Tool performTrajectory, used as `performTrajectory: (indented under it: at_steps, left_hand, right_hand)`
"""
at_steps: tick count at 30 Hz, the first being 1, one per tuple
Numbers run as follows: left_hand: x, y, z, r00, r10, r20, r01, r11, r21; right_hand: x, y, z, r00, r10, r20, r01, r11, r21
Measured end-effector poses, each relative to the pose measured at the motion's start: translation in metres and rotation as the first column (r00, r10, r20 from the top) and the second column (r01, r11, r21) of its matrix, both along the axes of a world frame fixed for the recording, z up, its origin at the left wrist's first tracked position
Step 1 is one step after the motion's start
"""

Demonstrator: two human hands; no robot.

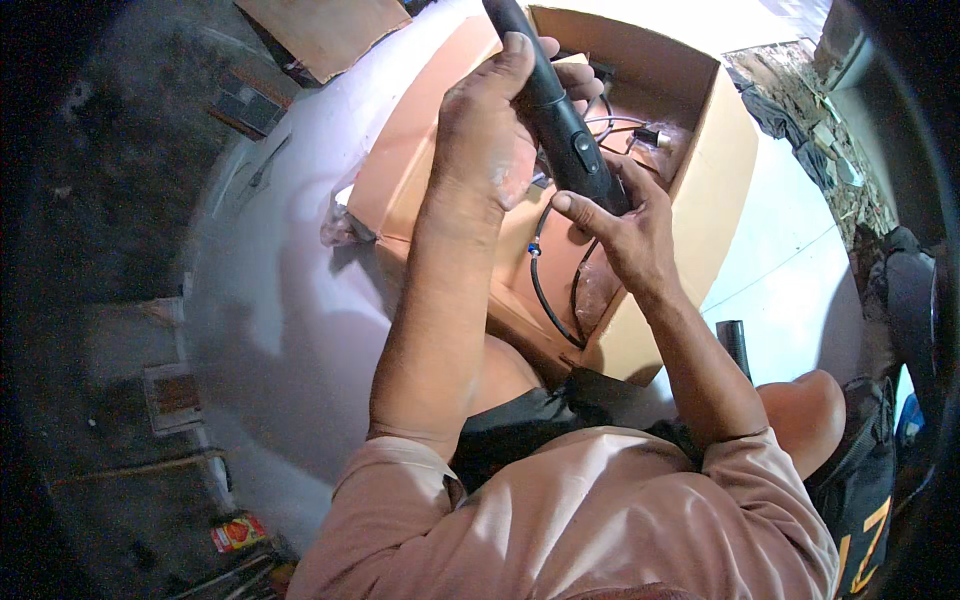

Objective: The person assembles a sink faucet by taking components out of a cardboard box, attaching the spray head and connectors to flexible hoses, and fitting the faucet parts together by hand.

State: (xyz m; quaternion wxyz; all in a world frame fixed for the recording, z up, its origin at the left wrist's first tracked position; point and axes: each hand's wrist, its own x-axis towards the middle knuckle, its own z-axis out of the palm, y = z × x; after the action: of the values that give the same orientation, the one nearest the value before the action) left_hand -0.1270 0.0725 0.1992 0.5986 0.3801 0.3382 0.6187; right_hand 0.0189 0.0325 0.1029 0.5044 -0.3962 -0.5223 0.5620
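Both of my hands hold a long black handheld tool [560,120] with a button on its body, above an open cardboard box [715,170]. My left hand [490,130] wraps around the tool's upper part, thumb along its side. My right hand [625,225] grips the lower end, thumb pressed on the body. A black cable [540,290] runs from the tool's lower end and loops down inside the box. More cables and a small plug [645,135] lie in the box behind the tool.
The box rests on a white curved surface [290,300]. A crumpled clear plastic bag [340,225] lies at the box's left corner. A loose cardboard sheet [330,30] lies at the top left. A black tube [735,340] stands by my right knee. A small red pack [238,532] lies on the floor.
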Motion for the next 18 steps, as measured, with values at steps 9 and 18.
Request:
performTrajectory:
  at_steps: [9, 18]
  left_hand:
    - [-0.012, -0.001, 0.003, 0.997, -0.081, 0.012, 0.08, 0.994, 0.078]
    - [-0.003, 0.001, 0.012, 0.998, -0.041, 0.037, 0.038, 0.997, 0.072]
  right_hand:
    - [0.004, 0.004, 0.001, 0.985, 0.123, -0.119, -0.128, 0.991, -0.031]
    - [0.01, 0.011, 0.001, 0.918, 0.154, -0.366, -0.209, 0.971, -0.117]
